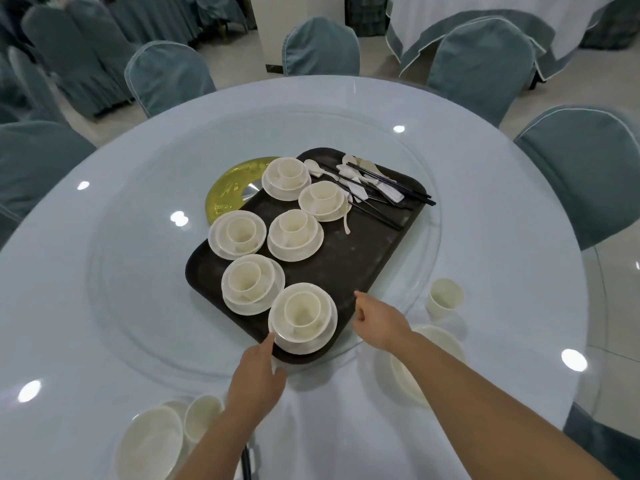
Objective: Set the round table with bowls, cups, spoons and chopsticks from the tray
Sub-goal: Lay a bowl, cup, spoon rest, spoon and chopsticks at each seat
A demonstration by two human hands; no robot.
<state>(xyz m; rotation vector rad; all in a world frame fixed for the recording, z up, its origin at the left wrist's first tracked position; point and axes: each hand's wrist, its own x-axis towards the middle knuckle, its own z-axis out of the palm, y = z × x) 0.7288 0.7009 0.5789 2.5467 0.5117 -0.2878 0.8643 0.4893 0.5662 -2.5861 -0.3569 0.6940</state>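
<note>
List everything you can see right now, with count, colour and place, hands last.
tray: one, dark brown, on the glass turntable
bowl-and-cup sets: six, cream, on the tray's left and near parts
spoons: several, white, tray's far end
chopsticks: several, black, among the spoons
glass turntable: one, clear, table centre
gold disc: one, under the turntable glass
cup: one, cream, on the table at right
chairs: several, blue-grey covers, around the table
left hand: fingers at the nearest set
right hand: at the tray's near edge
</note>
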